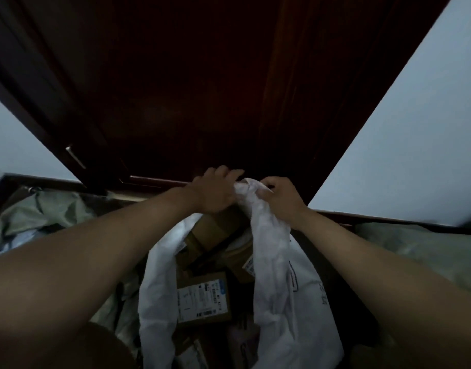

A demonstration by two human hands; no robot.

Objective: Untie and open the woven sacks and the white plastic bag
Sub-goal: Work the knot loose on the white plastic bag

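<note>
Fingertips of the left hand (213,193) are hidden behind the bunched top of the white plastic bag (271,251); whether a knot is there cannot be told. Thumb of the right hand (282,197) is partly buried in the same bunch. Bag bottom is cut off by the lower edge. Print on the box label (199,298) is too blurred to be read. The woven sacks (42,217) are dim, partly covered by the forearms, cut off at both sides.
</note>
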